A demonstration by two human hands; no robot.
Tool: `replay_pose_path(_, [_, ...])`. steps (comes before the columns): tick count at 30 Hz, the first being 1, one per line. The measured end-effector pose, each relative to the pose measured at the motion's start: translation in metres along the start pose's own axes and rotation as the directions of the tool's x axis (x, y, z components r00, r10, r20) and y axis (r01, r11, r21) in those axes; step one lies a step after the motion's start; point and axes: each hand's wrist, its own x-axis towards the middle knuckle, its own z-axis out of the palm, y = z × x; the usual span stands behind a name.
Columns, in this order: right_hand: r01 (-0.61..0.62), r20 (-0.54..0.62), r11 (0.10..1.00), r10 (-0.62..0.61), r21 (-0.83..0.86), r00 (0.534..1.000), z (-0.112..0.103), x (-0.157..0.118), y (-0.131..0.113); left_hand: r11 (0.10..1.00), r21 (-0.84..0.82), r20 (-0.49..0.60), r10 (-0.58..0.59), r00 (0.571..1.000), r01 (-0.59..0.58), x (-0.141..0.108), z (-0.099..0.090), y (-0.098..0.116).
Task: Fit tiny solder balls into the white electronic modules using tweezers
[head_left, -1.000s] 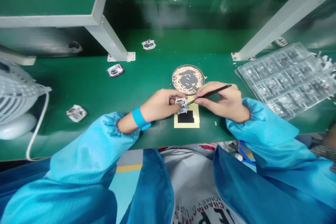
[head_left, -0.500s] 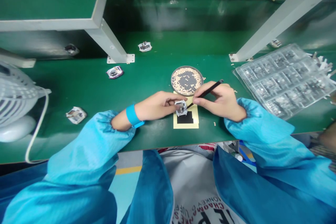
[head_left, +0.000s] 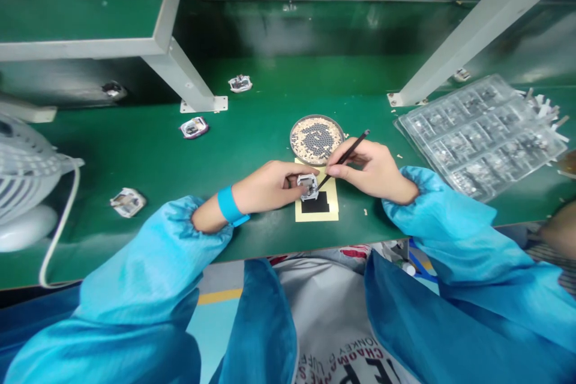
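Hands both grasping: the left hand (head_left: 265,189) pinches a small white part (head_left: 308,186), the right hand (head_left: 373,170) holds black tweezers (head_left: 346,157); a slip could flick the part into the round tray (head_left: 317,117).

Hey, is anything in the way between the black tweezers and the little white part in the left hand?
Nothing visible is: the tip of the black tweezers, held in the right hand, sits at the edge of the small white framed part held by the left hand.

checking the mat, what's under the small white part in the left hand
Beneath the small white part held by the left hand is a yellow card with a black square on it. The part covers the square's upper portion, so what lies there cannot be seen.
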Motion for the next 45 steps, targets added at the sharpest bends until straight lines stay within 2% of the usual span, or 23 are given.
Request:
replay_pose_path(3, [0.042,-0.022,0.998,-0.043,-0.042,0.999,-0.001,0.0,-0.001,1.0,-0.004,-0.006,-0.007,1.0,0.007,0.0,0.001,0.0])
replay_pose_path(7, [0.045,0.028,0.997,-0.043,-0.068,0.999,0.0,-0.001,0.0,1.0,0.003,-0.006,-0.014,1.0,0.014,0.0,0.002,0.0])
replay_pose_path(10, [-0.069,0.052,0.997,0.067,0.037,0.996,0.0,0.0,0.0,1.0,-0.004,-0.019,-0.018,1.0,0.017,0.001,0.003,0.0])
replay_pose_path(13, [-0.214,0.184,0.957,0.179,0.197,0.967,-0.006,0.003,0.0,0.999,-0.001,-0.034,-0.042,0.999,0.042,0.002,0.005,0.0])
replay_pose_path(15, [-0.283,0.299,0.919,0.198,0.275,0.934,-0.012,0.007,0.002,0.999,0.004,-0.037,-0.049,0.998,0.049,0.002,0.006,0.0])
replay_pose_path(18, [-0.357,0.416,0.888,0.218,0.29,0.883,-0.019,0.011,0.007,0.998,0.016,-0.048,-0.052,0.997,0.053,0.003,0.005,0.0])
replay_pose_path(20, [-0.377,0.439,0.882,0.23,0.285,0.869,-0.02,0.011,0.008,0.998,0.024,-0.051,-0.051,0.997,0.053,0.002,0.005,0.001])
replay_pose_path(22, [-0.353,0.422,0.887,0.21,0.297,0.882,-0.019,0.006,0.005,0.998,0.035,-0.054,-0.049,0.997,0.051,0.0,0.004,0.0])
replay_pose_path(25, [-0.32,0.366,0.884,0.188,0.342,0.911,-0.024,-0.009,-0.006,0.997,0.042,-0.077,-0.06,0.995,0.063,-0.001,0.003,-0.001])
replay_pose_path(27, [-0.319,0.271,0.887,0.233,0.335,0.934,-0.042,-0.022,-0.016,0.998,-0.002,-0.094,-0.061,0.994,0.061,0.0,0.002,-0.002])
replay_pose_path(28, [-0.314,0.186,0.905,0.269,0.287,0.945,-0.057,-0.029,-0.021,0.998,-0.03,-0.1,-0.06,0.993,0.057,0.001,0.001,-0.002])
replay_pose_path(30, [-0.296,-0.079,0.954,0.3,0.058,0.951,-0.099,-0.043,-0.027,0.995,-0.081,-0.109,-0.069,0.992,0.061,0.002,0.0,0.001])
replay_pose_path(31, [-0.309,-0.244,0.938,0.266,-0.156,0.933,-0.125,-0.05,-0.027,0.992,-0.106,-0.114,-0.083,0.99,0.071,0.002,0.0,0.004])
replay_pose_path(32, [-0.329,-0.401,0.866,0.168,-0.376,0.9,-0.153,-0.056,-0.024,0.987,-0.133,-0.119,-0.102,0.988,0.087,0.002,0.0,0.007])
replay_pose_path(33, [-0.389,-0.53,0.756,0.067,-0.526,0.845,-0.18,-0.062,-0.019,0.981,-0.16,-0.124,-0.125,0.984,0.105,0.002,0.0,0.01])
replay_pose_path(34, [-0.495,-0.624,0.64,0.031,-0.588,0.781,-0.205,-0.066,-0.011,0.975,-0.187,-0.127,-0.146,0.981,0.121,0.002,0.0,0.012])
replay_pose_path(35, [-0.599,-0.674,0.54,0.076,-0.592,0.735,-0.227,-0.068,-0.001,0.969,-0.212,-0.135,-0.161,0.978,0.13,0.002,0.001,0.014])
replay_pose_path(37, [-0.719,-0.742,0.406,0.133,-0.564,0.657,-0.26,-0.068,0.022,0.957,-0.257,-0.149,-0.173,0.973,0.131,0.003,0.003,0.015])
replay_pose_path(39, [-0.741,-0.749,0.354,0.147,-0.57,0.646,-0.277,-0.06,0.041,0.944,-0.308,-0.161,-0.179,0.971,0.123,0.005,0.004,0.015])
replay_pose_path(41, [-0.747,-0.741,0.333,0.175,-0.575,0.649,-0.285,-0.046,0.054,0.928,-0.353,-0.168,-0.183,0.969,0.114,0.006,0.004,0.015])
replay_pose_path(45, [-0.796,-0.714,0.266,0.353,-0.543,0.605,-0.293,-0.013,0.062,0.919,-0.382,-0.192,-0.182,0.964,0.098,0.008,0.002,0.015])
